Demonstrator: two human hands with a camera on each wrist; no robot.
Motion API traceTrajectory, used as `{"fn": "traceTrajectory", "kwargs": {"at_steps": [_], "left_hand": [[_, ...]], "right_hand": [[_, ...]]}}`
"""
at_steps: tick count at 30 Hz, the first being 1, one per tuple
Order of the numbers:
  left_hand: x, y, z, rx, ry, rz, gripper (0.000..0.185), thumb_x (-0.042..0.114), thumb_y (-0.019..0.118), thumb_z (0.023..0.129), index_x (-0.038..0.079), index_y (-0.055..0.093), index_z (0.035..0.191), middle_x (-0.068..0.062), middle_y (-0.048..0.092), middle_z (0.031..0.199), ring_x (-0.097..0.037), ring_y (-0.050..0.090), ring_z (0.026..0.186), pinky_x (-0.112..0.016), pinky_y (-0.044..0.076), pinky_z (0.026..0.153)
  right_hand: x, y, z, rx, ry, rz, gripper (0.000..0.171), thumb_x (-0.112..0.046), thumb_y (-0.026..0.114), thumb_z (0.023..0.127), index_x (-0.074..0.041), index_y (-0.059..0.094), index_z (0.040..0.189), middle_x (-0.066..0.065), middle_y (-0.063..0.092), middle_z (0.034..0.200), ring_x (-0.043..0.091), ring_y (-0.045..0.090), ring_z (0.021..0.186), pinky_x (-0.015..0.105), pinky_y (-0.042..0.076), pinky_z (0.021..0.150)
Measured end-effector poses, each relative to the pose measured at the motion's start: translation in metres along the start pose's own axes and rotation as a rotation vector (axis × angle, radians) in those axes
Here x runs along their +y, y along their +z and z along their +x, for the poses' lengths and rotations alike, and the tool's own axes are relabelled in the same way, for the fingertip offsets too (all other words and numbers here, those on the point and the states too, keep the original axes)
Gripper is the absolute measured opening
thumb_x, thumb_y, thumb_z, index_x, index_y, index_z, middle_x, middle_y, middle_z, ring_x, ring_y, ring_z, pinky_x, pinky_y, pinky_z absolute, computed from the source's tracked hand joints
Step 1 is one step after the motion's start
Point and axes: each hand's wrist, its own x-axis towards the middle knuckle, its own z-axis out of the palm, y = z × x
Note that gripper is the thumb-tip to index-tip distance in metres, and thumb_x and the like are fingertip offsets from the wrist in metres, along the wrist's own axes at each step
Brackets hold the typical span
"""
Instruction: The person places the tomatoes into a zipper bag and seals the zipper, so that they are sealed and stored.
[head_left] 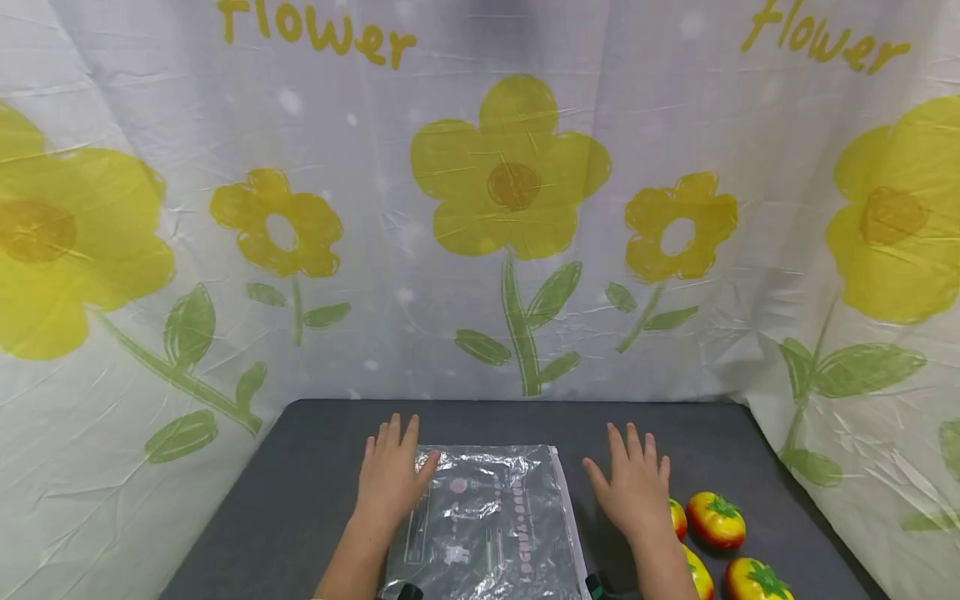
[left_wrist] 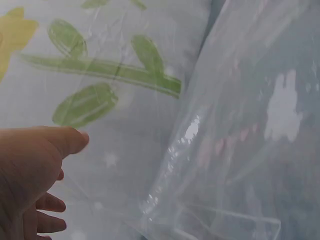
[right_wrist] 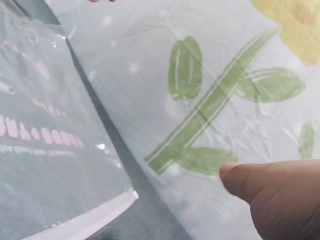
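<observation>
The clear crinkled plastic zip bag with pink print (head_left: 491, 521) lies flat between your hands, long axis running away from you, your left hand (head_left: 390, 483) resting flat-fingered on its left edge and nearer than your right hand (head_left: 636, 490), spread open, holding nothing, just beside its right edge

1. Bright, even, soft light fills all 3 views; shadows are faint.
2. White glare streaks the bag (head_left: 487, 521).
3. Head view bows outward at its edges.
4. Both wrist views are soft; the near thumb (right_wrist: 280, 197) is blurred.
</observation>
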Motion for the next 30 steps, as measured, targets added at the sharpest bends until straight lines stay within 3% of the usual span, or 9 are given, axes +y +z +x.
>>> {"fn": "traceTrajectory", "kwargs": {"at_steps": [8, 15, 21, 30], "left_hand": [[0.029, -0.013, -0.004, 0.021, 0.069, 0.03, 0.062, 0.038, 0.066, 0.084, 0.002, 0.051, 0.132, -0.026, 0.047, 0.133, -0.042, 0.048, 0.119, -0.055, 0.037, 0.095], [0.053, -0.017, -0.008, 0.03, 0.103, -0.013, 0.055, 0.036, 0.065, 0.084, 0.002, 0.057, 0.126, -0.023, 0.055, 0.125, -0.04, 0.056, 0.109, -0.051, 0.044, 0.088], [0.065, -0.009, -0.01, 0.015, 0.126, 0.014, 0.051, 0.04, 0.065, 0.083, 0.004, 0.062, 0.12, -0.016, 0.061, 0.114, -0.034, 0.061, 0.099, -0.047, 0.05, 0.079], [0.098, 0.011, -0.007, -0.047, 0.197, 0.007, 0.043, 0.041, 0.064, 0.083, 0.005, 0.067, 0.107, -0.013, 0.066, 0.104, -0.028, 0.065, 0.09, -0.041, 0.053, 0.068]], "right_hand": [[0.002, -0.011, -0.001, -0.036, -0.005, -0.009, 0.073, -0.042, 0.06, 0.087, -0.005, 0.034, 0.144, 0.029, 0.025, 0.146, 0.053, 0.015, 0.132, 0.071, 0.007, 0.098], [0.004, -0.018, -0.003, -0.052, -0.015, 0.015, 0.065, -0.037, 0.063, 0.086, -0.003, 0.043, 0.138, 0.028, 0.035, 0.142, 0.053, 0.023, 0.129, 0.071, 0.012, 0.097], [0.006, -0.018, -0.002, -0.016, -0.047, 0.052, 0.055, -0.032, 0.062, 0.087, -0.004, 0.05, 0.133, 0.024, 0.046, 0.134, 0.051, 0.031, 0.127, 0.07, 0.017, 0.096], [0.007, -0.021, -0.001, -0.026, -0.032, 0.059, 0.052, -0.032, 0.062, 0.087, -0.005, 0.053, 0.131, 0.023, 0.048, 0.133, 0.048, 0.033, 0.127, 0.069, 0.018, 0.097]]}}
